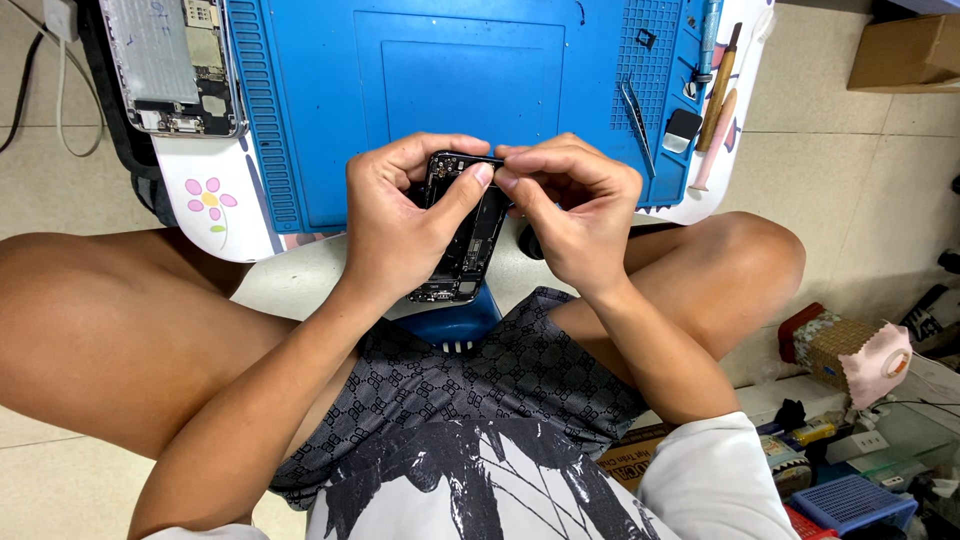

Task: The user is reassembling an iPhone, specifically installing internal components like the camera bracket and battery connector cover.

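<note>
An opened phone [175,65] lies at the table's left edge. Over the near edge of the blue mat [450,90], a stripped phone frame [462,245] is gripped by the left hand [400,215], while the right hand [575,210] is pinched at its top; tweezers [635,122] lie unused, reassembly apparently unfinished.
</note>
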